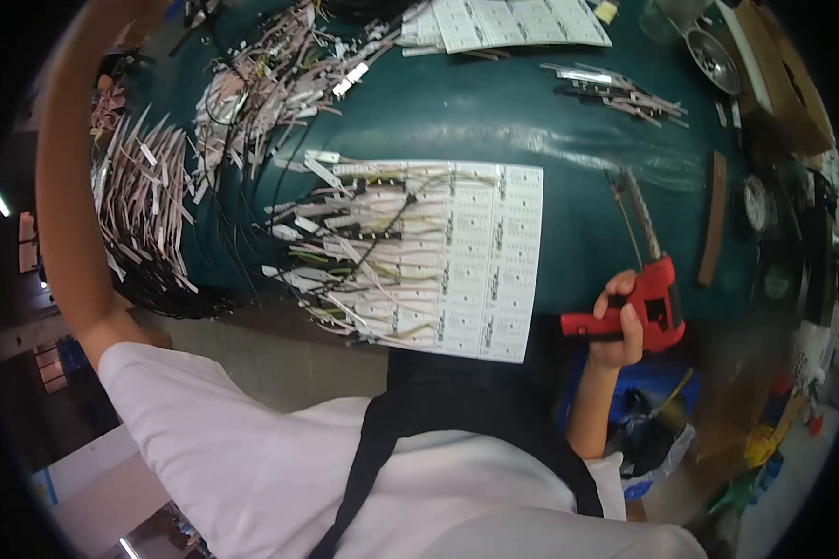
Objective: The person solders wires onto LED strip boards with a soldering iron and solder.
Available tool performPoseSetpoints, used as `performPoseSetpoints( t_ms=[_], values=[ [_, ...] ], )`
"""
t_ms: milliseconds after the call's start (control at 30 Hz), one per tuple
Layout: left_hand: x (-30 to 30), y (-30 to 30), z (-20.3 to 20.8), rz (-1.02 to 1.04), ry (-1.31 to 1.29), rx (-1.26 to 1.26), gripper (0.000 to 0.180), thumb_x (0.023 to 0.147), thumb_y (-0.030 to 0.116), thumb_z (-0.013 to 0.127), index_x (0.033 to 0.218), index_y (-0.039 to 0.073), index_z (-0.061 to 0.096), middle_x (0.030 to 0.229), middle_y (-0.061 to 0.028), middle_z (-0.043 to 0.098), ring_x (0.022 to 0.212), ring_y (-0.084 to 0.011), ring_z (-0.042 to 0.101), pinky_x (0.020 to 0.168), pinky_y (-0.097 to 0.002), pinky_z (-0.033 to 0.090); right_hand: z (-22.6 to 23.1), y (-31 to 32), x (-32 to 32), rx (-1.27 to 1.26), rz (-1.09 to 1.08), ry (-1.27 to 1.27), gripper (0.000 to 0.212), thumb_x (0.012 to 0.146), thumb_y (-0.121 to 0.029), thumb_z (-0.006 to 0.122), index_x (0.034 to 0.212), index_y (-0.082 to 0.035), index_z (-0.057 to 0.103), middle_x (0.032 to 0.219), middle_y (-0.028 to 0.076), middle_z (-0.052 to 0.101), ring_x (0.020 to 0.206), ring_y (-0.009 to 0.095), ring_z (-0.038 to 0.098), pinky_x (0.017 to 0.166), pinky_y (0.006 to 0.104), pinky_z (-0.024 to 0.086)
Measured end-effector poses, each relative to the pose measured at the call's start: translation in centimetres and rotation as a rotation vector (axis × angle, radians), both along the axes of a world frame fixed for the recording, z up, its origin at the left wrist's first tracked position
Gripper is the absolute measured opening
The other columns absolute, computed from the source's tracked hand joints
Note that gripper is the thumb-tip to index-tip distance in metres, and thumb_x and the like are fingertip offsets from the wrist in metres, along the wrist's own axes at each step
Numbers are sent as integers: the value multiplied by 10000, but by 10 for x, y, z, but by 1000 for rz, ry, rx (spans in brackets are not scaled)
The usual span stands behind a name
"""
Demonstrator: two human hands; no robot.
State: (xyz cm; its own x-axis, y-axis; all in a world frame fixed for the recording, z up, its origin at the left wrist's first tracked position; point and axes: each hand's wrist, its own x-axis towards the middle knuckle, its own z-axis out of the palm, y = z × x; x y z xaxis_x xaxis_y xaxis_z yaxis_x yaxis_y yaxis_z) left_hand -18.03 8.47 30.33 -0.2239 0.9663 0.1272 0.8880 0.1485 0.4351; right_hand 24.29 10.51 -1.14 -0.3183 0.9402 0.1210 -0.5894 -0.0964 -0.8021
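My right hand (618, 321) is closed round the handle of a red soldering gun (660, 307), whose long metal tip points up and away over the green work surface. Left of it lies a white printed sheet (491, 261) marked off in a grid. Rows of thin wires with small white tags (373, 247) lie across the sheet's left part, a black cable among them. My left arm (70, 186) stretches up along the left side to the top edge, and its hand is out of the picture.
Bundles of tagged wires (149, 200) lie at the left, and a tangled heap (270, 74) sits behind. More printed sheets (522, 23) are at the back, with a small wire pile (615, 93) to their right. A metal bowl (713, 61) and brown bar (712, 219) stand right.
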Motion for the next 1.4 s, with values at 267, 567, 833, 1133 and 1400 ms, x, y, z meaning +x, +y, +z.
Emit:
performPoseSetpoints(
  t_ms=[267,567,833,1133,1400],
  values=[
    [-100,-106,-159,-198,558,-248,148,905,161,570,1020,72,597,879,-45,586,769,-167,553,683,-269,428,0,3,-4,12,10,24,390,776,-103,497,1104,100,439,970,191,495,852,204,508,579,246,494],
    [125,-91,-219,-439,118,51,239,704,79,729,929,80,649,949,-76,604,874,-242,587,750,-335,468,-4,2,9,47,68,-42,447,758,-87,504,1144,111,394,969,172,463,927,224,433,557,239,469],
    [156,-71,-272,-469,-89,-25,223,712,113,713,888,63,586,877,-71,522,847,-261,529,738,-354,435,15,-24,14,73,65,1,768,737,-69,540,1382,89,153,934,198,502,836,236,509,472,234,501],
    [156,-62,-275,-227,-376,54,81,852,60,587,903,14,542,848,-70,501,746,-199,524,643,-274,434,33,-52,23,68,113,-309,724,751,-156,604,1322,113,249,933,202,536,691,223,577,563,277,527],
    [156,-46,-287,-147,-342,27,166,764,166,603,847,27,566,855,-108,553,739,-277,568,658,-354,462,36,-79,7,-207,212,-520,681,779,-173,650,1326,55,315,934,145,598,716,197,623,670,302,518]
  ],
)
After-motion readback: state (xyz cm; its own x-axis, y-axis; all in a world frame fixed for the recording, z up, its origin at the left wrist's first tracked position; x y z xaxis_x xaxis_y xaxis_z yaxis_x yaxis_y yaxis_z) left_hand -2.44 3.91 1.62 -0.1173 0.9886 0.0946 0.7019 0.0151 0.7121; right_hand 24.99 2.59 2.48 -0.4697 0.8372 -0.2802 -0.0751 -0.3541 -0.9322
